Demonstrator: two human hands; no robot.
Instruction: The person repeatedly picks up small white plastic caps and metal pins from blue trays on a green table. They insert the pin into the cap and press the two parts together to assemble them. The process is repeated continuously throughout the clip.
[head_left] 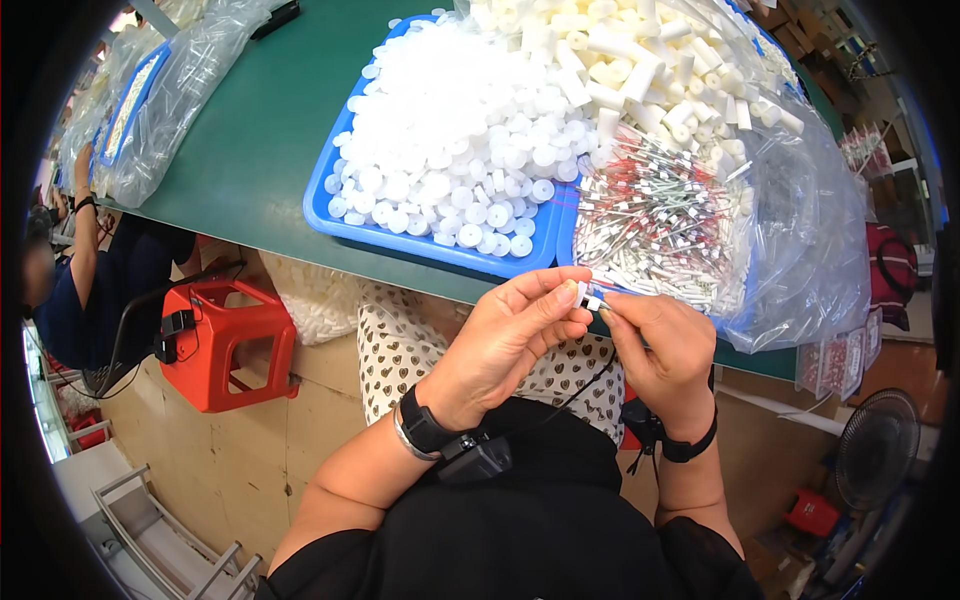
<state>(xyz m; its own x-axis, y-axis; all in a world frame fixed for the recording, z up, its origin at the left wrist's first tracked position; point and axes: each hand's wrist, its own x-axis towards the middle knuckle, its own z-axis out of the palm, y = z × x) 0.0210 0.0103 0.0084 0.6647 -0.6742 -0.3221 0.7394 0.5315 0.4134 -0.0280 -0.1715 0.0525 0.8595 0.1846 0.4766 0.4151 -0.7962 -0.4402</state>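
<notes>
In front of the table's near edge, my two hands meet at a small white part point(592, 301) with a dark band. My left hand point(512, 335) pinches its left end between thumb and fingers, where a white disc-like piece shows. Its other end is pinched by my right hand point(660, 345); the fingers hide much of it. Just beyond my left hand, white plastic discs point(440, 130) fill a blue tray point(420, 254). Thin red and white leaded parts point(655, 195) lie heaped in a second blue tray point(566, 230) just beyond my right hand.
Cream foam tubes point(640, 65) pile up behind the leaded parts, beside a clear plastic bag point(805, 240). A red stool point(230, 345) and a seated person point(80, 270) are at the left. A fan point(878, 450) stands at the lower right. The table point(255, 130) is green.
</notes>
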